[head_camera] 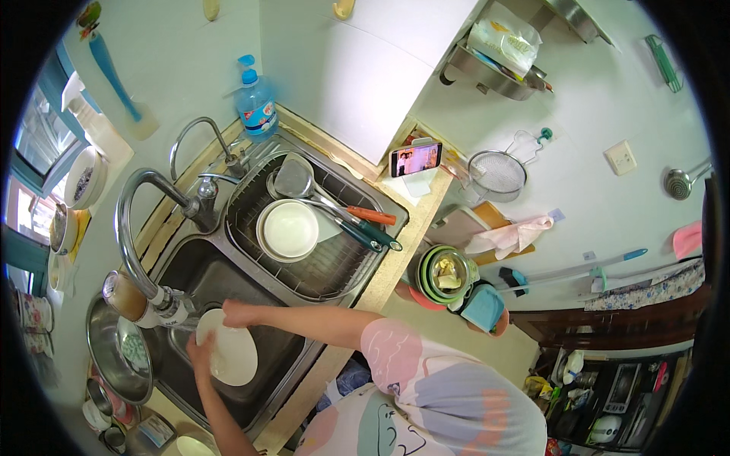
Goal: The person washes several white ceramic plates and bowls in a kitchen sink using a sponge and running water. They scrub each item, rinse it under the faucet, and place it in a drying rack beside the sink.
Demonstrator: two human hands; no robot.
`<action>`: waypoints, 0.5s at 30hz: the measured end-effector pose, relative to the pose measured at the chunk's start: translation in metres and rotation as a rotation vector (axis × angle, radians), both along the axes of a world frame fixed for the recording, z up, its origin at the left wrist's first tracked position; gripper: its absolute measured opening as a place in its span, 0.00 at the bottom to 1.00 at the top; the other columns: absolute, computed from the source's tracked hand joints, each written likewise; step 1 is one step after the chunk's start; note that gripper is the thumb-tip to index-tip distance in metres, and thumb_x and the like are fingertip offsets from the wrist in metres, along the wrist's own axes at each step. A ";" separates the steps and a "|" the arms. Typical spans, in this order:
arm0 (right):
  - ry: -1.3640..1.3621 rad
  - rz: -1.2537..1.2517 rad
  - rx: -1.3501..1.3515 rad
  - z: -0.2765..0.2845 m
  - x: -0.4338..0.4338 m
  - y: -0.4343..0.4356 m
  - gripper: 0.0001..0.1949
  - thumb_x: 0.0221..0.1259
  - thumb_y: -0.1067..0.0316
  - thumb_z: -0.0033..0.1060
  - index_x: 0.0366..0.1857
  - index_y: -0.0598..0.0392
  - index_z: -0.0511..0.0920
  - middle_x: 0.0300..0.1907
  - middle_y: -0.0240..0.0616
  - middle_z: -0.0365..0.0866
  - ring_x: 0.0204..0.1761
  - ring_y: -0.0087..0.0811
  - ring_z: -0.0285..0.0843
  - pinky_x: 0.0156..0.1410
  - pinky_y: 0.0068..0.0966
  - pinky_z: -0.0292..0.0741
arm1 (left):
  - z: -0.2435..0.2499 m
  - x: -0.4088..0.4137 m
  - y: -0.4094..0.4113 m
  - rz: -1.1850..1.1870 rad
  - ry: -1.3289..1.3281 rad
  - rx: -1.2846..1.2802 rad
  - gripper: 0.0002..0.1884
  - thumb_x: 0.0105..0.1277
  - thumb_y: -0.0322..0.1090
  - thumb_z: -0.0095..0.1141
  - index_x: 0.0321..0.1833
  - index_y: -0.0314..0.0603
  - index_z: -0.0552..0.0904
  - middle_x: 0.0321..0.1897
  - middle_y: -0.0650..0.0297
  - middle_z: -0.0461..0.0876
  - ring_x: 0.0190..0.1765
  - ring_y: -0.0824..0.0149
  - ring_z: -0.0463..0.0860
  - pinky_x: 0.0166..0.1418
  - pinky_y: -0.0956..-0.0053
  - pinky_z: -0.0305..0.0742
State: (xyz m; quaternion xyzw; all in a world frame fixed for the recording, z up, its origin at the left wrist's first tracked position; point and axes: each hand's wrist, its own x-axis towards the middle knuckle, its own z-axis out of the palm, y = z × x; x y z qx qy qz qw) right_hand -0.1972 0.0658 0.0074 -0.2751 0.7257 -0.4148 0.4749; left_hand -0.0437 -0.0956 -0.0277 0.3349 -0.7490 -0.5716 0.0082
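A white oval plate [234, 356] is held over the left basin of a steel sink [279, 393], close under the faucet's spray head [171, 310]. My left hand [201, 349] grips the plate's left edge. My right hand [238, 313] is closed at the plate's upper edge; whether it pinches the rim or holds something small cannot be told. Beside them, in the right basin, a wire rack [342, 279] holds stacked white bowls [291, 229], a metal spatula [293, 178] and utensils with green [368, 235] and orange [370, 215] handles.
A large steel bowl [120, 365] stands at the sink's left, near a jar [124, 296] with brown contents. A blue pump bottle [256, 111] is in the back corner. A phone [415, 159] leans at the counter's right end. Nested green-rimmed basins [425, 273] stand below it.
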 end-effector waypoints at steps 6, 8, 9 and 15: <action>-0.040 -0.050 -0.007 -0.025 0.004 0.002 0.21 0.48 0.64 0.55 0.39 0.76 0.72 0.38 0.60 0.78 0.37 0.47 0.81 0.33 0.38 0.77 | 0.066 -0.063 0.033 -0.449 -0.019 -0.339 0.17 0.55 0.41 0.63 0.36 0.30 0.80 0.26 0.57 0.81 0.28 0.65 0.77 0.35 0.71 0.71; -0.040 -0.095 -0.007 0.000 0.008 0.003 0.17 0.46 0.66 0.55 0.31 0.75 0.76 0.35 0.63 0.78 0.40 0.47 0.80 0.40 0.36 0.76 | 0.024 -0.045 0.008 -0.330 0.057 -0.378 0.17 0.55 0.41 0.64 0.33 0.29 0.80 0.25 0.58 0.81 0.27 0.66 0.77 0.34 0.71 0.71; -0.010 -0.080 -0.022 -0.001 0.003 0.008 0.17 0.46 0.65 0.55 0.31 0.75 0.76 0.35 0.63 0.78 0.40 0.48 0.80 0.41 0.37 0.76 | 0.020 -0.046 0.007 -0.309 0.047 -0.344 0.17 0.55 0.41 0.64 0.33 0.29 0.80 0.25 0.59 0.81 0.27 0.66 0.77 0.33 0.72 0.71; 0.254 -0.386 -0.114 -0.052 -0.009 0.007 0.17 0.48 0.61 0.57 0.28 0.71 0.76 0.35 0.64 0.76 0.38 0.56 0.77 0.44 0.42 0.74 | -0.004 -0.015 -0.011 0.042 -0.090 0.128 0.19 0.58 0.44 0.60 0.42 0.33 0.79 0.28 0.61 0.82 0.31 0.67 0.81 0.35 0.76 0.75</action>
